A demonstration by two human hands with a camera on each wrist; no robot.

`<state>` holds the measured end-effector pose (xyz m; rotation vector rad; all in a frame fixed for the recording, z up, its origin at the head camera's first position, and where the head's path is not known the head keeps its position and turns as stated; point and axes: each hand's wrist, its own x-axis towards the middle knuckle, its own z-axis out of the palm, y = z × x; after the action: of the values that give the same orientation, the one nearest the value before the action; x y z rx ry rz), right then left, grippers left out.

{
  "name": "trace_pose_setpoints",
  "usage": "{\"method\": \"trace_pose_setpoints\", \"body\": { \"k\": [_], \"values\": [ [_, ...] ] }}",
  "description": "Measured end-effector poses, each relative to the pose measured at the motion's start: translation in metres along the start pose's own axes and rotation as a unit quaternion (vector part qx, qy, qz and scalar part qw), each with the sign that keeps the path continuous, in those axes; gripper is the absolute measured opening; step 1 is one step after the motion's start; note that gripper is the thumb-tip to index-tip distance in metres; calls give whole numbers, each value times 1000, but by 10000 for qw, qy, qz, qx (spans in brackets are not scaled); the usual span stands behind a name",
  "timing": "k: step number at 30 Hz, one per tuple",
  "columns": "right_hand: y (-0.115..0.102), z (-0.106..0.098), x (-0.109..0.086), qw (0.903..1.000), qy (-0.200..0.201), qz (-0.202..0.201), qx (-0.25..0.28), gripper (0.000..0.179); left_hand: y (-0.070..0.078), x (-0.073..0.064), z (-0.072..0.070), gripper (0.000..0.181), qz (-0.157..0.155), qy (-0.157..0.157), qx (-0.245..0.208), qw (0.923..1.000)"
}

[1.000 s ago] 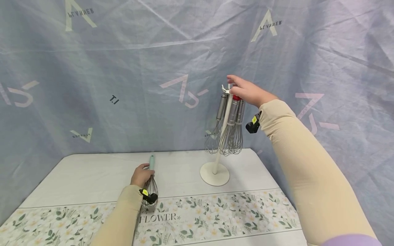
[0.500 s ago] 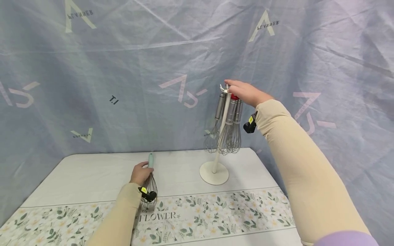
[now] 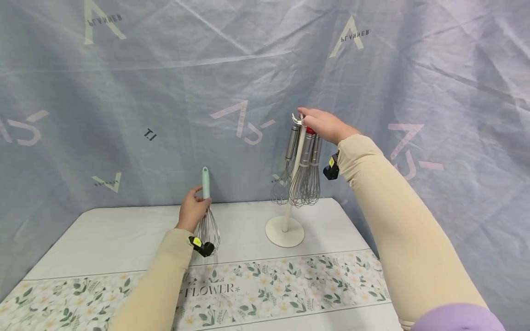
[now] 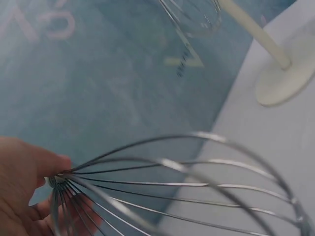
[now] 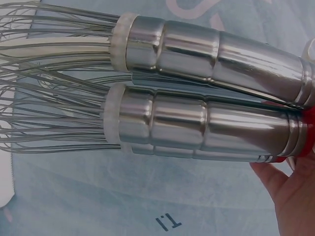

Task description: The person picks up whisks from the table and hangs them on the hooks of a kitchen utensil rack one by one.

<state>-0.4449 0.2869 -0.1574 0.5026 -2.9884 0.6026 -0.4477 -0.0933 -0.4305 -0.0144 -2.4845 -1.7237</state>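
Observation:
A whisk with a mint-green handle is held upright by my left hand, fingers and thumb around the lower handle. Its wire loops spread below the hand, off the table. My right hand rests at the top of a white whisk stand, its fingers reaching nearly straight over the hooks. Several metal-handled whisks hang from the stand, including one whisk on the left and a red-ended whisk beneath my right hand. Close up, two steel handles partly hide that hand.
The stand's round base sits on a white tablecloth with a floral band printed "FLOWER". A blue-grey curtain rises directly behind the table and along its sides.
My left hand has lifted the green-handled whisk off the table. My right hand has lowered slightly onto the stand's top and stays there. The head view has shifted slightly.

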Motion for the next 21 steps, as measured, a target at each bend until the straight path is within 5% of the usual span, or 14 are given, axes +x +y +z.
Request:
{"method": "trace_pose_setpoints", "body": {
  "k": [21],
  "values": [
    [1,0,-1,9999,-44,0,-159,67,116,-17,-5,62,1247,-340,342,9910]
  ]
}}
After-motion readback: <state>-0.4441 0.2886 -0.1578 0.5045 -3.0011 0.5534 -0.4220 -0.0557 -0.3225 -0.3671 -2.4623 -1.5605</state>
